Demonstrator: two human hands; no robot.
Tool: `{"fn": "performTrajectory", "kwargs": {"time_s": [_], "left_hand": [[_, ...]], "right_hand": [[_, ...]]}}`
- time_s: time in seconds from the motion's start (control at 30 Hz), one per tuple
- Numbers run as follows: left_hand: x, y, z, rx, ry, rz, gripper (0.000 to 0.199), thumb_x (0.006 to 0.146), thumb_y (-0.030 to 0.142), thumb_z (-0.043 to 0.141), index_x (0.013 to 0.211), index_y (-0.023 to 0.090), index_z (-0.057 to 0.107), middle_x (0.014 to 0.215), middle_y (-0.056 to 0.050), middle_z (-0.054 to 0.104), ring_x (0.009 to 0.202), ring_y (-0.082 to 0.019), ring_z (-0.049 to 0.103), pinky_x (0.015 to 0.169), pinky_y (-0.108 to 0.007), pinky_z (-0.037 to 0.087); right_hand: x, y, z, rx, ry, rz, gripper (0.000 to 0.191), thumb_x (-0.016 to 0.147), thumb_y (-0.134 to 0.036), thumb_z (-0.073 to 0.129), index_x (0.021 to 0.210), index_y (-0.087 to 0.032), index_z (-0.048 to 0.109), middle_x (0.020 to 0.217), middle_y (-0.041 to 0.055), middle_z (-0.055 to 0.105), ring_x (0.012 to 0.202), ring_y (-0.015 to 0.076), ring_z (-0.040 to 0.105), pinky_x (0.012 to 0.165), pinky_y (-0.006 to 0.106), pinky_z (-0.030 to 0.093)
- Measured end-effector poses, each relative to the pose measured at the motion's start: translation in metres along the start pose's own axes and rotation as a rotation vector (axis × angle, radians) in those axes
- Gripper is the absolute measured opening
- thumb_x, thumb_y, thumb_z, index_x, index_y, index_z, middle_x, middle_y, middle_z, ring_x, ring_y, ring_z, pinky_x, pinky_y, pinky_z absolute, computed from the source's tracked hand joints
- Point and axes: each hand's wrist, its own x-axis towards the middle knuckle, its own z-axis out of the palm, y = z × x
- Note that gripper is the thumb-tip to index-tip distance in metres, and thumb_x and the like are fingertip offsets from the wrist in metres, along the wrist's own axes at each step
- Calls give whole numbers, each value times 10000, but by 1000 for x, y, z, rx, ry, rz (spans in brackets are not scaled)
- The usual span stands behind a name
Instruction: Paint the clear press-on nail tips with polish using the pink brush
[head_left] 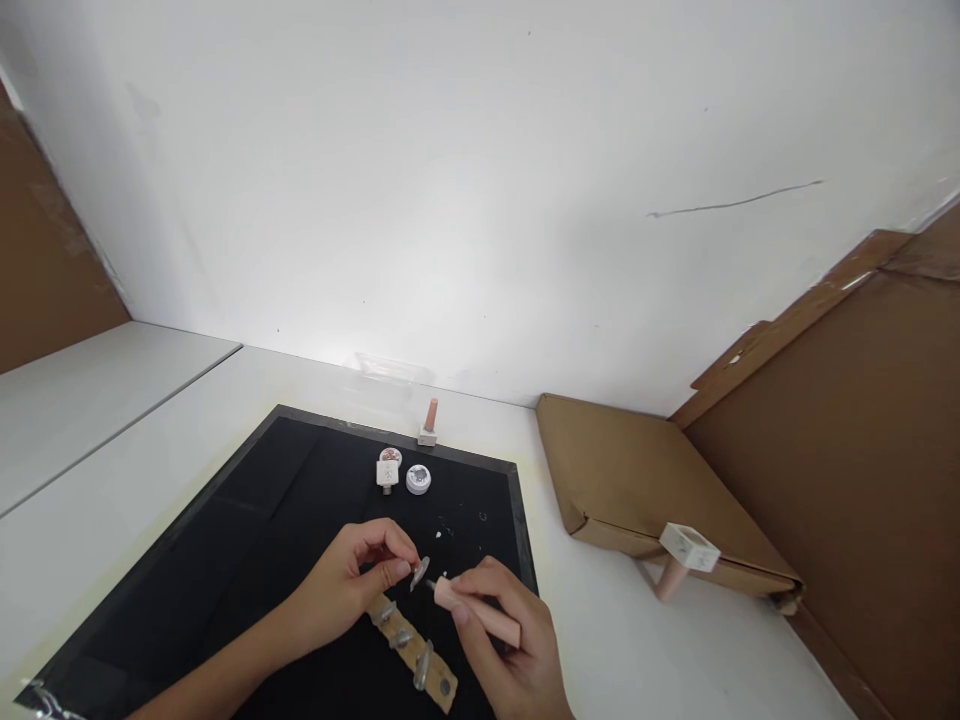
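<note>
Pinched between the thumb and fingers of my left hand is a clear fake nail, pointing away from the fingertips. My right hand is closed around the pink cap of a nail polish brush. The dark tip of that brush is very near the nail; whether they touch I cannot tell. Below my hands lies a cardboard strip with several fake nails standing along it. Its upper end is partly hidden by my left hand.
A black mat covers the white table. Near its far side are a white bottle without its cap and two small round pots. One pink-capped bottle stands behind; another is by the cardboard box at right.
</note>
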Motion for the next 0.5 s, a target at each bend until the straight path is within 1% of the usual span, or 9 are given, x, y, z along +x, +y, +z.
{"fn": "performTrajectory", "kwargs": {"time_s": [0.17,0.23,0.3,0.43,0.5], "left_hand": [[0,0,1,0,-5,-5,233,790,365,670,726,142,644,758,-33,633,686,-147,553,638,-258,404],[0,0,1,-2,-4,-7,241,787,372,672,720,142,641,755,-32,631,681,-145,551,632,-258,402],[0,0,1,-2,0,-9,242,783,373,676,718,143,640,763,-35,633,695,-150,557,648,-263,406],[0,-1,2,-3,14,-17,246,770,374,689,706,143,633,761,-34,631,721,-162,567,677,-276,414],[0,-1,2,-5,17,-21,249,767,375,693,701,143,628,752,-29,624,705,-156,560,666,-273,413]], "right_hand": [[-1,5,-1,-43,100,65,92,869,-162,531,823,-201,602,640,-8,553,514,119,515,467,221,400],[-1,5,-1,-45,109,61,93,865,-155,530,828,-206,597,644,-10,556,516,118,516,469,219,401],[-2,4,-1,-36,79,34,92,856,-149,532,816,-208,590,623,-11,560,513,121,514,471,221,401],[-2,-2,0,1,-53,-25,96,841,-152,524,779,-205,573,574,-11,558,486,123,507,458,232,391],[-2,-3,1,12,-79,-45,86,839,-166,524,779,-207,570,564,-13,558,472,119,500,447,231,384]]}}
